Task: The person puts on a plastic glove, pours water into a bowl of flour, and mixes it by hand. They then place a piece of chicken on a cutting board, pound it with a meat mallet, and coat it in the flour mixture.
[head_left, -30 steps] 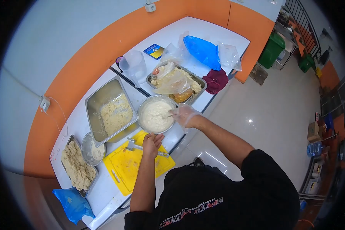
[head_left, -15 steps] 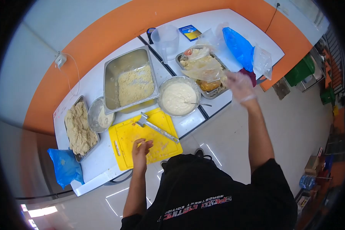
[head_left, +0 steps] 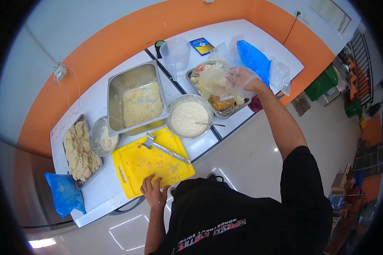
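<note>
My left hand (head_left: 154, 192) hangs with bent, spread fingers at the near edge of a yellow cutting board (head_left: 134, 159), holding nothing. On the board lies a metal meat mallet (head_left: 168, 151). My right hand (head_left: 239, 77), in a loose clear glove, is at a clear plastic bag (head_left: 212, 80). Its fingers appear closed on the bag, though the film partly veils them. Under the bag stands a metal tray (head_left: 230, 114) holding pale pieces and an orange-brown coated piece. Left of the tray is a bowl of white batter (head_left: 189, 118) with a utensil in it.
A deep steel pan (head_left: 115, 100) holds crumbs. Further left are a small bowl (head_left: 98, 138), a tray of crumbly coating (head_left: 81, 151) and a blue bag (head_left: 64, 193). A clear jug (head_left: 175, 55), a blue-yellow packet (head_left: 201, 46) and another blue bag (head_left: 254, 59) stand at the back.
My right hand has moved left and away from me, from the tray's right side to the plastic bag above it. My left hand's fingers have spread. The whole view has shifted slightly.
</note>
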### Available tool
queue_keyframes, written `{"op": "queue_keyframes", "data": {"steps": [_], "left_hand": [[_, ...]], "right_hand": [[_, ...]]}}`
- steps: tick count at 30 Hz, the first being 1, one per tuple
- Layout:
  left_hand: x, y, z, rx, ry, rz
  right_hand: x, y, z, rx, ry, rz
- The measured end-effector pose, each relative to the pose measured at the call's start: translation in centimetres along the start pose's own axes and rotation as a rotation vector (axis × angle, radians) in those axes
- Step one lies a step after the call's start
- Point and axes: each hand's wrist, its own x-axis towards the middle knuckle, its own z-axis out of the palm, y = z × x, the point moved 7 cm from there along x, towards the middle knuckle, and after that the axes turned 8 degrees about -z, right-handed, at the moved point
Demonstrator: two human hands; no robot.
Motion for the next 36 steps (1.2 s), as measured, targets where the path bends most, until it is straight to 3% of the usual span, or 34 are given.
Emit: {"op": "queue_keyframes", "data": {"steps": [5, 7, 8, 10, 14, 16, 18, 20, 26, 32, 34, 36], "left_hand": [[0.5, 0.4, 0.6, 0.019, 0.034, -0.011], [0.4, 0.5, 0.8, 0.024, 0.034, -0.016], [0.3, 0.5, 0.8, 0.027, 0.036, -0.013], [0.2, 0.3, 0.9, 0.025, 0.044, -0.013], [-0.1, -0.1, 0.0, -0.017, 0.07, -0.033], [-0.6, -1.0, -0.6, -0.018, 0.098, -0.068], [-1.6, -2.3, -1.3, -0.017, 0.129, -0.103], [-3.0, -4.2, -2.4, -0.06, 0.207, -0.17], [-8.4, -8.5, -3.9, -0.003, 0.24, -0.291], [-14.8, -12.2, -2.5, 0.079, 0.127, -0.495], [-17.1, -14.0, -1.6, 0.068, 0.117, -0.547], [-19.1, -14.9, -0.5, 0.116, -0.022, -0.578]], "right_hand": [[1.4, 5.5, -0.9, 0.062, -0.02, -0.021], [1.1, 4.7, 0.5, -0.04, -0.294, -0.122], [1.1, 4.4, 0.9, -0.036, -0.3, -0.125], [0.1, 4.5, 2.8, 0.54, -0.254, 0.362], [0.7, 3.1, 6.9, 0.641, -0.287, 0.362], [2.3, 1.8, 8.0, -0.151, -0.468, 0.08], [2.4, 2.5, 8.5, -0.252, -0.445, 0.125], [3.0, 3.9, 10.0, -0.661, -0.508, -0.039], [3.8, 5.1, 9.6, -0.712, -0.229, 0.121], [5.3, 3.9, 11.3, -0.622, -0.35, -0.08], [6.0, 4.6, 11.7, -0.642, -0.379, -0.028], [5.7, 5.7, 12.0, -0.664, -0.352, -0.054]]}}
